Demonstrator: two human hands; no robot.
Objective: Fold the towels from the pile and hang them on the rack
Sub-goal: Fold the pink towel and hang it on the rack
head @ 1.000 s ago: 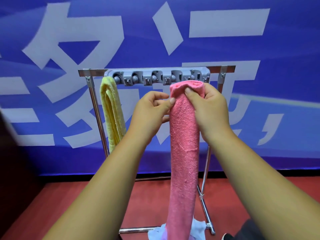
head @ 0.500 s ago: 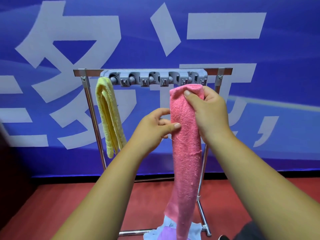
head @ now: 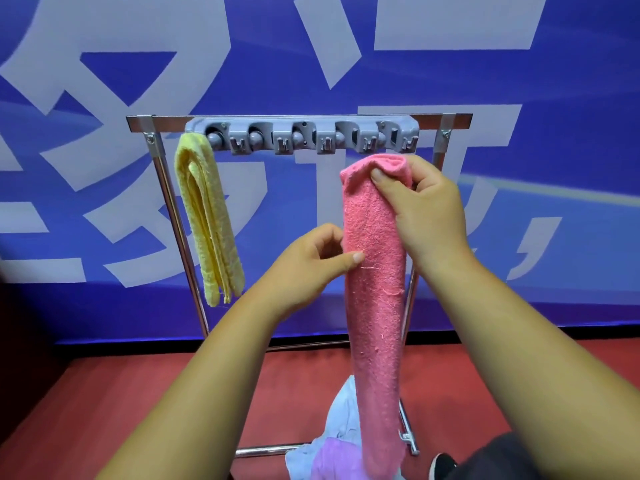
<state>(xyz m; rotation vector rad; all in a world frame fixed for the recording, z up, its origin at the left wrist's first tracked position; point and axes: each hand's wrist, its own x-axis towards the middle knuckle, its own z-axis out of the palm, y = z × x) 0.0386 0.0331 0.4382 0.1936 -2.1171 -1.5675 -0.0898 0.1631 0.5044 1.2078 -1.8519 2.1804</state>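
Note:
A pink towel (head: 375, 306) folded into a long strip hangs down in front of me. My right hand (head: 426, 216) grips its top fold just below the rack's grey clip holder (head: 304, 135). My left hand (head: 311, 268) pinches the strip's left edge lower down, thumb on the front. A folded yellow towel (head: 207, 223) hangs at the left end of the metal rack (head: 156, 174). On the floor by the rack's base lies the pile (head: 332, 441), light blue and purple cloth, partly hidden behind the pink strip.
A blue banner with large white characters (head: 104, 64) fills the wall behind the rack. The floor (head: 104, 410) is red. A dark shoe (head: 441, 464) and dark trouser leg show at the bottom right.
The pink towel's top has come down from the clip holder level. My left hand has slid down the strip from near the top to its middle left edge.

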